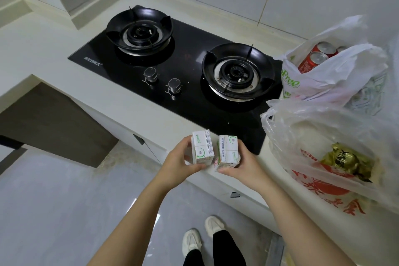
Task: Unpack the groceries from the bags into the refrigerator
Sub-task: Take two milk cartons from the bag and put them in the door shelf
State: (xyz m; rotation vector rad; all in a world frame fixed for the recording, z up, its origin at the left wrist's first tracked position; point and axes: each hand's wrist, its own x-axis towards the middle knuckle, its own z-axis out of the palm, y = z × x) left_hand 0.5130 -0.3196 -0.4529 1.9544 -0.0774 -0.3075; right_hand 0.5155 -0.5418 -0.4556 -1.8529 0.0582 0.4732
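My left hand grips a small white carton with green print, held upright above the counter's front edge. Right beside it, my right hand grips a second white carton of the same kind. The two cartons nearly touch. To the right on the counter stand two plastic bags. The far bag is white with green lettering and holds red cans. The near bag is clear with red print and holds a gold-wrapped item. No refrigerator shows in view.
A black glass gas hob with two burners and two knobs lies on the white counter behind the cartons. Grey floor tiles spread to the left below. My feet in white shoes stand near the cabinet front.
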